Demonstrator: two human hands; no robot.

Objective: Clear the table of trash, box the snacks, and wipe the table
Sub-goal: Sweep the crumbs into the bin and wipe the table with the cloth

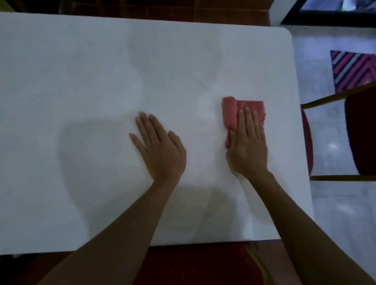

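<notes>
Two flat hands lie on the white tabletop (72, 83): left hand (159, 144) bare, fingers straight; right hand (248, 141) pressing a pink cloth (231, 114) near the right edge. Red-cushioned chairs (373, 138) stand around.

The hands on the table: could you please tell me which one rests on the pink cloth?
The right hand, fingers flat on the pink cloth; the left hand lies flat on the table itself.
</notes>
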